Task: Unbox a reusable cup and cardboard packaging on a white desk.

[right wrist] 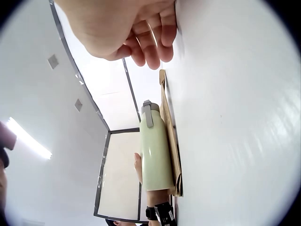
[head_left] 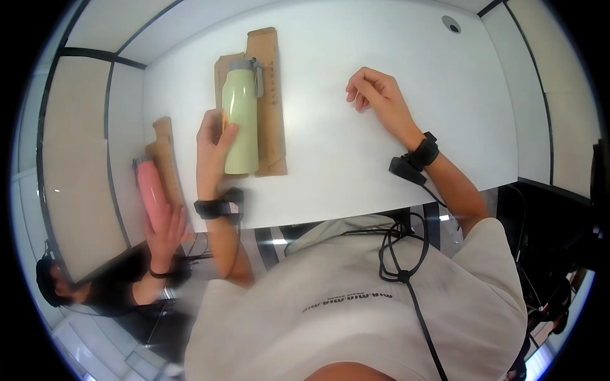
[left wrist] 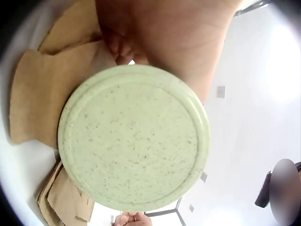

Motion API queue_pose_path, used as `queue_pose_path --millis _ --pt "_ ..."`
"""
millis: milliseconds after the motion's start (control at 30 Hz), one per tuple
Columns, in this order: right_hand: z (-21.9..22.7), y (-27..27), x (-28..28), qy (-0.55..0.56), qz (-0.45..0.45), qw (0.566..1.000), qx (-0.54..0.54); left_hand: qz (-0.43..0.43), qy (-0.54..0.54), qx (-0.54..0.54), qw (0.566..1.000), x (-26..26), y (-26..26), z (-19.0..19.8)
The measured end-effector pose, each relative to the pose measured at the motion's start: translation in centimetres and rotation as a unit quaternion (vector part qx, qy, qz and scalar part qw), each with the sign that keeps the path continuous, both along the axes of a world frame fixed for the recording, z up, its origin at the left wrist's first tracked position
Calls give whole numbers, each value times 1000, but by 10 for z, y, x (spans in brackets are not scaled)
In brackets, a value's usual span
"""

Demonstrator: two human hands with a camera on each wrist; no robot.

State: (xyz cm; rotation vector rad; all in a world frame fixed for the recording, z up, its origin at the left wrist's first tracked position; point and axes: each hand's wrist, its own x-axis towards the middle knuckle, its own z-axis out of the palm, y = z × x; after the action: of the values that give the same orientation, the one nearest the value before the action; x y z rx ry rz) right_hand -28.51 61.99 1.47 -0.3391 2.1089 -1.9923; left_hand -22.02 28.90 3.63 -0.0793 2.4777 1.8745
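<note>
A pale green bottle [head_left: 241, 127] with a grey lid and carry loop lies over flattened brown cardboard [head_left: 270, 101] on the white table. My left hand [head_left: 213, 146] grips it from the left side, thumb across its front. Its speckled round base [left wrist: 134, 139] fills much of the left wrist view and hides most of the fingers. My right hand [head_left: 379, 95] rests at the table to the right of the bottle, holding nothing, its fingers loosely curled. The right wrist view shows those relaxed fingers [right wrist: 150, 49] beyond the bottle's lid end.
At the left, another person's hand [head_left: 166, 232] is at a pink bottle [head_left: 151, 187] beside more brown cardboard [head_left: 166, 149]. Partition panels [head_left: 79, 152] border the white table [head_left: 330, 165]. A round grey grommet [head_left: 451, 25] sits at the far right. Black cables [head_left: 406, 254] hang over my shirt.
</note>
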Motion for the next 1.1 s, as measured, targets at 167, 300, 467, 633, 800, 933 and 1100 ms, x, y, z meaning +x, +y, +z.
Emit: queue_pose_path --millis 167,300,467,633,800,933,1100 --pt "-1 0 -1 -1 0 1000 4 -3 2 4 1000 0 -1 -2" --pt "0 0 0 -3 0 1000 0 -1 -1 12 1000 0 0 -1" --pt "0 0 0 -7 0 1000 5 0 -11 13 1000 1 1 2" --pt "-1 0 0 5 3 1000 3 -1 -7 7 1000 1 2 4" --pt "0 0 0 -1 1 1000 1 0 -8 -6 1000 1 0 2" --pt "0 0 -1 4 2 1000 6 3 -8 10 1000 2 0 0" --pt "0 0 -1 5 0 1000 11 -6 5 -3 1000 0 -3 -4"
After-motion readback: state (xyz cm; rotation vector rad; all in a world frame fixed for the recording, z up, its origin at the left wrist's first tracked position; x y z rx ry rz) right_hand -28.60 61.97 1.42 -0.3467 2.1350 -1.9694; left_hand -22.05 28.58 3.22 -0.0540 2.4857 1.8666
